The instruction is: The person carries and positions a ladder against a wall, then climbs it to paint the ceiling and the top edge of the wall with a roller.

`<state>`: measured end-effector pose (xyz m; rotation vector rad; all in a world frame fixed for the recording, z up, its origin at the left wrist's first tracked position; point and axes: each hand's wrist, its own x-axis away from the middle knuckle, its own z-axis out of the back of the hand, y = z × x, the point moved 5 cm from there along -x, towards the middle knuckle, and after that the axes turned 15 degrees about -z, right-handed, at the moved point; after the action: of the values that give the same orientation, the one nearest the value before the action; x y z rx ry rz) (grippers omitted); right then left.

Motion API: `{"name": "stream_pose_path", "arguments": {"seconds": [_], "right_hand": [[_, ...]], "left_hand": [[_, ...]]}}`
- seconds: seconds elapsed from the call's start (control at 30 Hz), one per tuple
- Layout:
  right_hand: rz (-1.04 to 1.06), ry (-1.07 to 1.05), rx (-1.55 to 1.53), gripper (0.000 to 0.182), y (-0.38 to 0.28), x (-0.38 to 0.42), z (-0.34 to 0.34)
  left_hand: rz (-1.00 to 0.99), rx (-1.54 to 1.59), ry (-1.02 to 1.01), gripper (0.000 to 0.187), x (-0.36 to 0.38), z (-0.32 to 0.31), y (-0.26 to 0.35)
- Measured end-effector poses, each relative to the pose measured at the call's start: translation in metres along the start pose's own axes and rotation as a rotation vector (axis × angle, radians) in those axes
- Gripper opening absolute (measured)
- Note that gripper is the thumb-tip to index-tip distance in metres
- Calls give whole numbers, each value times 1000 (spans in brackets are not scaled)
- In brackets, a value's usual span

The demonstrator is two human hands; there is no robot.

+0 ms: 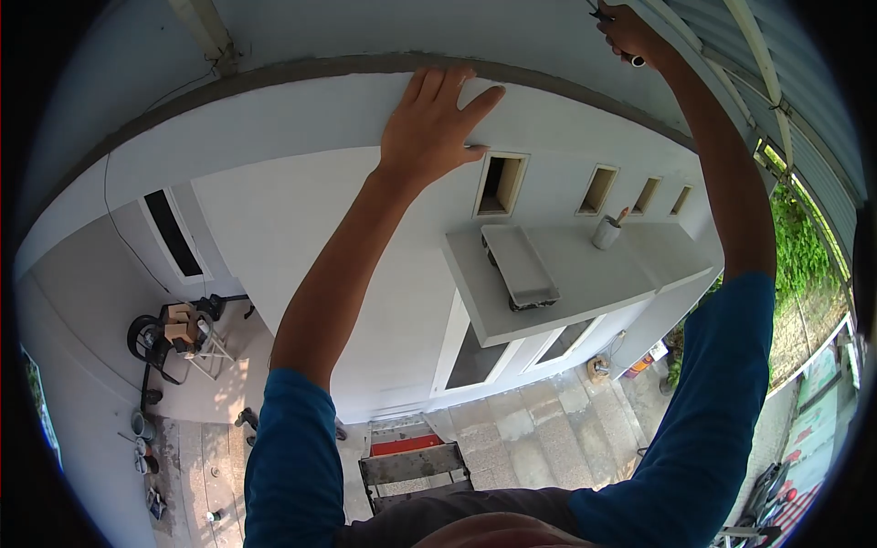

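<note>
My left hand (427, 132) lies with fingers spread on the white wall (301, 114), its fingertips on the grey-brown band (320, 67) along the top edge. Higher up at the right, my right hand (635, 38) is closed round a dark-handled hand tool (638, 61). A pale round end shows below the fist, and a thin dark part sticks out at its upper left. The tool's working end is too small and cut off by the frame to name its kind. It is close to the grey upper surface (512, 36).
Below, a concrete ledge (585, 274) carries a paint tray (521, 265) and a paint pot (607, 233) with a brush (623, 216). Small window openings (501, 183) line the wall. Scaffold (416, 466) stands beneath me, above a tiled floor (521, 438). Roof beams (763, 55) run at right.
</note>
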<state>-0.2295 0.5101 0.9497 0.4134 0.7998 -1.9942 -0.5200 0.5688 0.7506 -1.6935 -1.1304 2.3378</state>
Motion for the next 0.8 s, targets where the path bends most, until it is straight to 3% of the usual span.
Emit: {"name": "stream_pose_path", "arguments": {"seconds": [0.07, 0.17, 0.2, 0.3, 0.4, 0.5, 0.53, 0.67, 0.73, 0.77, 0.8], "right_hand": [[-36, -26, 63, 28, 3, 42, -13], [-163, -166, 234, 56, 27, 116, -32], [-200, -264, 157, 54, 23, 142, -33], [-206, -266, 132, 52, 25, 141, -31], [-147, -197, 33, 49, 4, 97, -21], [-15, -49, 24, 24, -13, 22, 0], [-167, -74, 20, 23, -27, 17, 13], [-96, -63, 105, 19, -20, 29, 7], [-9, -93, 185, 40, -1, 67, -4], [10, -181, 210, 41, 8, 90, -6], [-107, -299, 202, 49, 18, 108, -8]], "left_hand": [[-13, 14, 28, 80, 0, -1, 0], [-23, 3, 29, 79, -1, 0, 1], [-20, 7, 30, 79, 0, 0, 1], [-30, -10, 24, 76, -1, 0, 1], [5, -20, -35, 75, 1, -3, 0], [-3, -18, -32, 76, 2, -5, 0], [-9, -8, -24, 76, 2, -4, -1], [-15, -1, -2, 76, 2, -3, -2], [-14, 3, 9, 75, 2, -2, -1], [-11, -3, 18, 75, 2, -1, -1], [-9, 1, 23, 75, 2, -2, -1]]}}
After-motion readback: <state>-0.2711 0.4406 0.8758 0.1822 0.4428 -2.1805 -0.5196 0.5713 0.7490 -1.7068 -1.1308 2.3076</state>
